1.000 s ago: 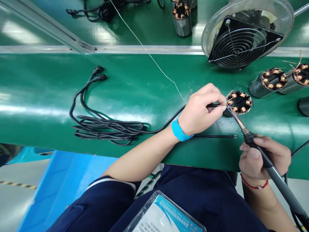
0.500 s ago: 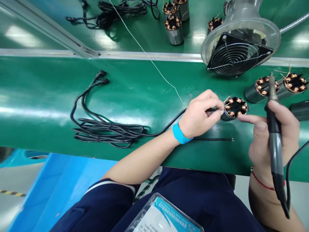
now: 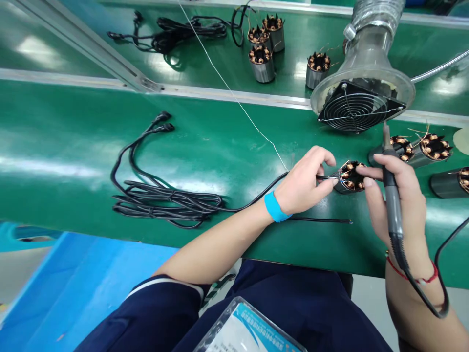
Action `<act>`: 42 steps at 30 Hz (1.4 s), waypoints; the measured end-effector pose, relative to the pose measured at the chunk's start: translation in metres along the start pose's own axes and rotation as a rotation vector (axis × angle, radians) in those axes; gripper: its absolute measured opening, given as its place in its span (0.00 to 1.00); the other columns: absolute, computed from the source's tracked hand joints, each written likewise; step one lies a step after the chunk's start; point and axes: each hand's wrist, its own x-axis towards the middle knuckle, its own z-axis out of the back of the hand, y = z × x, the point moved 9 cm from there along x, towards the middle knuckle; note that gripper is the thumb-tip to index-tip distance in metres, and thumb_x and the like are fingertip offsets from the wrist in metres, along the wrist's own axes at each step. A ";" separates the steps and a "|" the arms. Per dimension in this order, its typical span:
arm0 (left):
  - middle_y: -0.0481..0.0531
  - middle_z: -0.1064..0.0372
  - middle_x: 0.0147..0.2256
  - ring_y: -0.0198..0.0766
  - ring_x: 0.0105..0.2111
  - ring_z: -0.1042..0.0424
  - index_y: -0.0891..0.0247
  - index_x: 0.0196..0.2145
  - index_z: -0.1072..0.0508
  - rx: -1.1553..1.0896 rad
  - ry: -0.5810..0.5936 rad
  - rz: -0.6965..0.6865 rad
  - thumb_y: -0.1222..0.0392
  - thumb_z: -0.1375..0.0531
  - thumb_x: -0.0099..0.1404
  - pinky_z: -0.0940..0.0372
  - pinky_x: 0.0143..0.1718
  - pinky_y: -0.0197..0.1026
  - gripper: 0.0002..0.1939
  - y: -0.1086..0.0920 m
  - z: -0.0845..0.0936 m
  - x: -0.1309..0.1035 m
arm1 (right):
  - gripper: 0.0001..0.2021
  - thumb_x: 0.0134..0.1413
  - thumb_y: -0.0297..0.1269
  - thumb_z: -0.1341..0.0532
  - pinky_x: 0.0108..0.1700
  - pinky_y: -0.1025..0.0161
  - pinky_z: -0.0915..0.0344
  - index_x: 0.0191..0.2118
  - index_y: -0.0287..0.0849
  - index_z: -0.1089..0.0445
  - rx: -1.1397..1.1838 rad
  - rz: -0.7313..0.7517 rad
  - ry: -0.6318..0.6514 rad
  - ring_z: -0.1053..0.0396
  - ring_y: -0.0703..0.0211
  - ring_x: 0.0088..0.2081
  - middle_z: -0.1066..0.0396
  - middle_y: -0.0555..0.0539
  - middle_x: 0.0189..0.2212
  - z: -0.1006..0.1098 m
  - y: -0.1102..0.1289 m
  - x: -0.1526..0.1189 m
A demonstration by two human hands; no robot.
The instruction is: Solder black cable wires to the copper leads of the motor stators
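The left hand [image 3: 306, 183], with a blue wristband [image 3: 274, 207] on its wrist, pinches the bared end of a black cable [image 3: 256, 198] between thumb and fingertips, holding it against the rim of a motor stator [image 3: 349, 177] that lies on its side on the green conveyor belt [image 3: 73, 161], copper windings showing at its open end. The right hand [image 3: 397, 203] is closed around the dark handle of a soldering iron [image 3: 391, 195], tip pointing up and away from the stator, while its outstretched fingers touch the stator's winding end. A red string bracelet [image 3: 410, 276] circles that wrist, and the iron's cord loops down past it.

The black cable runs left from the pinch to a loose coil [image 3: 164, 203] on the belt, ending in two plugs [image 3: 164, 122]. A second thin black lead [image 3: 322, 220] lies on the belt just below the left hand. A fine solder wire [image 3: 234, 95] slants down from the top of the view toward the left hand.

Behind the stator stands a clear fume-extraction hood [image 3: 362, 93] with a wire fan guard and a ribbed silver duct. Three more stators [image 3: 427, 149] lie to the right — others stand upright on the far belt [image 3: 262, 63], near another cable bundle [image 3: 183, 29]. A clear-sleeved badge [image 3: 245, 327] hangs at the person's chest — its print is too blurred to read.
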 end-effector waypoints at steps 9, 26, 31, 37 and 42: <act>0.48 0.38 0.26 0.30 0.28 0.41 0.70 0.30 0.31 -0.483 0.365 0.504 0.54 0.43 0.63 0.45 0.32 0.36 0.14 0.042 -0.030 -0.004 | 0.19 0.63 0.34 0.43 0.52 0.52 0.31 0.59 0.50 0.37 0.161 0.011 0.213 0.28 0.54 0.52 0.25 0.48 0.48 -0.041 -0.035 0.018; 0.46 0.32 0.25 0.25 0.27 0.37 0.72 0.27 0.28 -0.742 0.225 0.809 0.62 0.34 0.55 0.42 0.33 0.33 0.09 0.039 -0.041 -0.009 | 0.17 0.63 0.33 0.40 0.42 0.60 0.28 0.57 0.45 0.36 0.141 0.027 -0.099 0.24 0.57 0.39 0.22 0.49 0.38 -0.011 -0.027 0.003; 0.44 0.38 0.24 0.26 0.26 0.42 0.71 0.25 0.31 -0.609 0.433 0.699 0.60 0.38 0.57 0.46 0.31 0.34 0.10 0.034 -0.035 -0.009 | 0.18 0.63 0.32 0.40 0.43 0.60 0.27 0.57 0.45 0.36 0.147 0.036 -0.110 0.24 0.58 0.39 0.22 0.49 0.38 -0.008 -0.024 0.001; 0.46 0.36 0.24 0.26 0.26 0.41 0.71 0.27 0.30 -0.579 0.467 0.696 0.54 0.34 0.53 0.46 0.30 0.34 0.15 0.036 -0.039 -0.015 | 0.18 0.63 0.32 0.41 0.42 0.59 0.26 0.57 0.45 0.36 0.145 0.039 -0.105 0.23 0.57 0.39 0.22 0.49 0.38 -0.006 -0.022 0.000; 0.48 0.35 0.26 0.28 0.27 0.42 0.72 0.28 0.28 -0.476 0.383 0.769 0.50 0.35 0.53 0.48 0.29 0.34 0.18 0.043 -0.042 -0.021 | 0.19 0.62 0.29 0.41 0.46 0.60 0.27 0.58 0.45 0.36 0.156 0.110 -0.087 0.24 0.59 0.41 0.23 0.49 0.38 -0.006 -0.015 0.000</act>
